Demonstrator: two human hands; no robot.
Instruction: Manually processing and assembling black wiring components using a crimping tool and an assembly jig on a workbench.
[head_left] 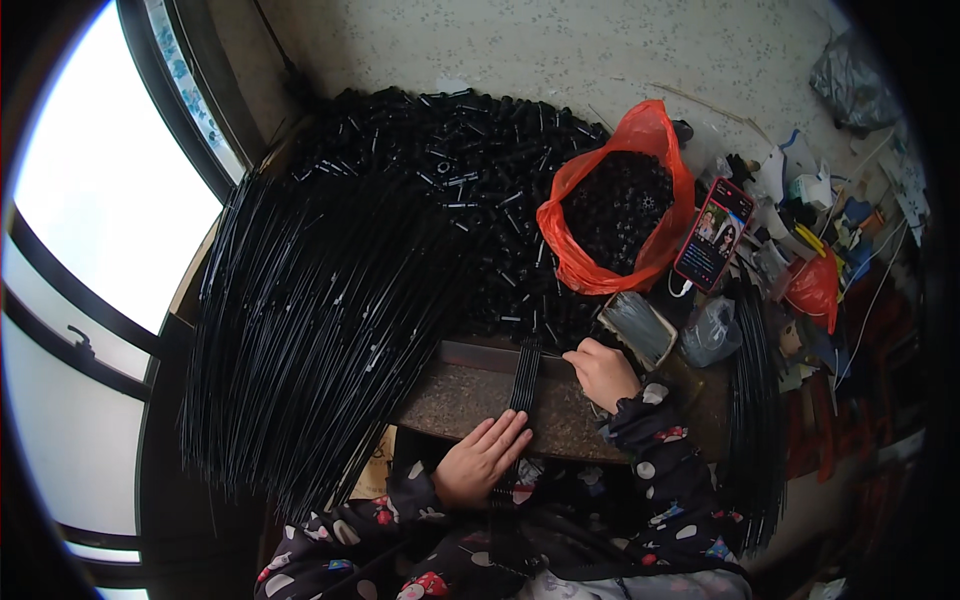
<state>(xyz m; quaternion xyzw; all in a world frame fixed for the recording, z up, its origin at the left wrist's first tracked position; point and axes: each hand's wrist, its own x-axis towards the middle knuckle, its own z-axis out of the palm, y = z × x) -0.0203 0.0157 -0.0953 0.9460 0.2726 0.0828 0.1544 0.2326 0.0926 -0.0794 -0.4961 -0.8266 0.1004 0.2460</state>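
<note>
A flat row of thin black rods (524, 378) lies side by side across the brown work board (580, 410), its far end by the loose black parts. My left hand (482, 462) rests on the near part of these rods, fingers stretched out flat over them. Just right of the rods' far end is my right hand (604, 374), thumb and forefinger pinched together. What it pinches is too small to make out; a faint thin line runs from the fingertips toward the rods.
A large sheaf of long black rods (310, 340) stands left, another (755, 420) right. Behind lies a heap of small black tubular parts (450, 150). A red plastic bag (560, 225) holds black pieces. Nearby are a phone (714, 235), a box of thin strips (638, 328) and a clear bag (710, 332).
</note>
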